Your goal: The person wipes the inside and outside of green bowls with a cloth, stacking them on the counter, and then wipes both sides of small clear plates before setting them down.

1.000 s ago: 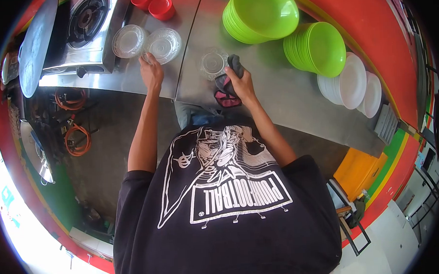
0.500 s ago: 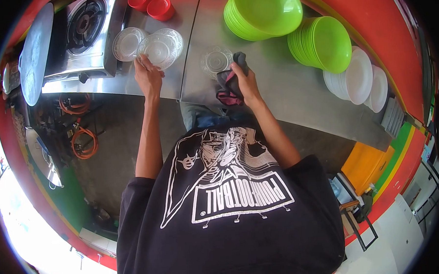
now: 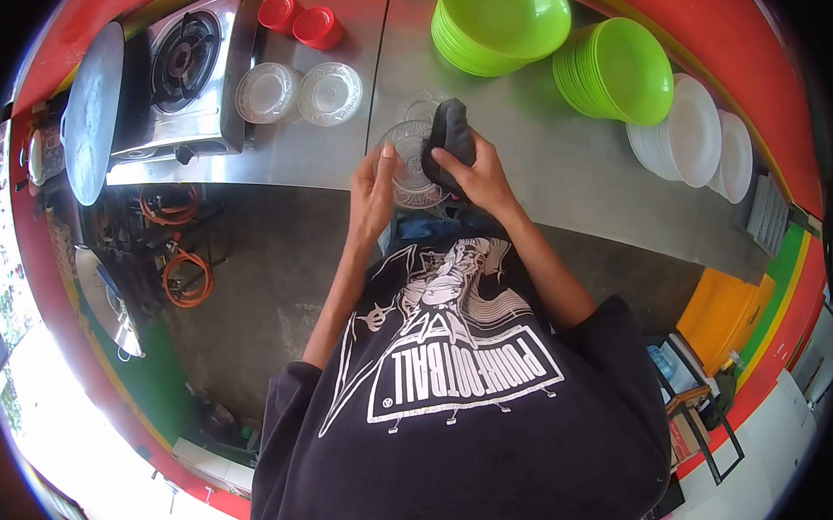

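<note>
In front of my body, my left hand (image 3: pixel 374 192) grips the left rim of a clear glass saucer (image 3: pixel 406 140), thumb on top. My right hand (image 3: pixel 480 181) is closed on a dark cloth (image 3: pixel 451 139), bunched up against the saucer's right side. Partly hidden behind them, another clear glass dish (image 3: pixel 425 100) lies on the steel table (image 3: pixel 533 162). Further left on the table are glass saucers at two spots, a left one (image 3: pixel 266 92) and a right one (image 3: pixel 330 94).
Two red bowls (image 3: pixel 318 28) stand behind the saucers, beside a gas stove (image 3: pixel 185 61). Tall stacks of green bowls (image 3: pixel 508 14) and white bowls (image 3: pixel 694 132) line the back right. A large round metal lid or pan (image 3: pixel 94 116) is at far left. Orange hoses (image 3: pixel 187 277) hang below.
My left hand has lifted a glass saucer from the left group and brought it right, in front of me. My right hand has brought the cloth against it.
</note>
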Motion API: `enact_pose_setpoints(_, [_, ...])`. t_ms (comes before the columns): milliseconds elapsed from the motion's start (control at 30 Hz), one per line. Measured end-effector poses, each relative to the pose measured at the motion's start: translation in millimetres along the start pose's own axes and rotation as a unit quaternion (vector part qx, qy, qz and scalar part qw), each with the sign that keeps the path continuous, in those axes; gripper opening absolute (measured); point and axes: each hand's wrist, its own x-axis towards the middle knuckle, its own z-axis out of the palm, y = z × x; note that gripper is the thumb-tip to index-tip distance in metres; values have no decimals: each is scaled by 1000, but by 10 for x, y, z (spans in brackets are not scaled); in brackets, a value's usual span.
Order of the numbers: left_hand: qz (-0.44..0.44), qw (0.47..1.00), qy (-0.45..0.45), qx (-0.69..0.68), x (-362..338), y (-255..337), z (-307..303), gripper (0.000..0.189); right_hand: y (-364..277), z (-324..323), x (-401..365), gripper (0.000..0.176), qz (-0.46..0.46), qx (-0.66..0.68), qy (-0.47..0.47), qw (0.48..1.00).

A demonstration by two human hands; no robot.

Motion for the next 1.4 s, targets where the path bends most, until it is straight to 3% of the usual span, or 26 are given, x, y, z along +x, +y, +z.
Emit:
enact_pose_setpoints(33, [-43, 985, -20, -164, -17, -18, 54, 46, 25, 7, -29, 41, -19, -27, 12, 999])
enact_pose_setpoints(100, [-122, 871, -61, -473, -52, -9, 215, 53, 8, 61, -101, 42, -60, -82, 36, 994])
enact_pose_setpoints(133, [-109, 828, -150, -529, -51, -29, 235, 68, -29, 57, -150, 43, -40, -144, 40, 988])
enact_pose_setpoints(200, [-94, 792, -187, -574, -59, 26, 299, 73, -169, 75, -243, 45, 11, -264, 50, 963])
enact_pose_setpoints(300, [-111, 761, -193, -609, -64, 175, 353, 80, -281, 28, -330, 50, -89, -275, 112, 951])
enact_pose_setpoints(400, [-109, 736, -211, -634, 5, 143, 327, 82, -424, -35, -381, 48, -254, -234, 165, 924])
enact_pose_setpoints(433, [-104, 725, -225, -643, 32, 126, 320, 82, -488, -38, -396, 46, -266, -243, 125, 925])
enact_pose_setpoints(533, [-126, 774, -197, -588, 25, 268, 428, 80, -604, 90, -385, 37, -299, -249, 21, 921])
enact_pose_setpoints(633, [-90, 777, -225, -581, 26, 309, 529, 73, -466, 209, -326, 40, -340, -323, 61, 881])
enact_pose_setpoints(667, [-101, 803, -201, -552, 31, 327, 513, 78, -448, 202, -305, 40, -333, -322, 74, 883])
enact_pose_setpoints(767, [-175, 799, -166, -551, -30, 360, 432, 76, -511, 127, -297, 38, -302, -366, 139, 869])
enact_pose_setpoints(800, [-148, 810, -175, -540, -44, 389, 425, 73, -492, 120, -313, 38, -297, -378, 141, 865])
enact_pose_setpoints(900, [-91, 820, -185, -534, -3, 321, 391, 72, -478, 128, -429, 38, -230, -366, 100, 896])
enact_pose_setpoints(1000, [-82, 846, -147, -506, 4, 354, 362, 74, -518, 152, -530, 33, -176, -258, 5, 950])
enact_pose_setpoints(1100, [-92, 849, -156, -496, -19, 436, 384, 75, -496, 241, -509, 33, -228, -167, -8, 959])
enact_pose_setpoints(1267, [-76, 836, -212, -500, -30, 350, 465, 72, -492, 319, -394, 36, -271, -187, 110, 938])
enact_pose_setpoints(1367, [-126, 823, -179, -523, -54, 365, 430, 72, -511, 273, -378, 38, -270, -254, 168, 913])
enact_pose_setpoints(1400, [-135, 841, -171, -496, -61, 410, 391, 73, -489, 249, -390, 39, -260, -271, 172, 911])
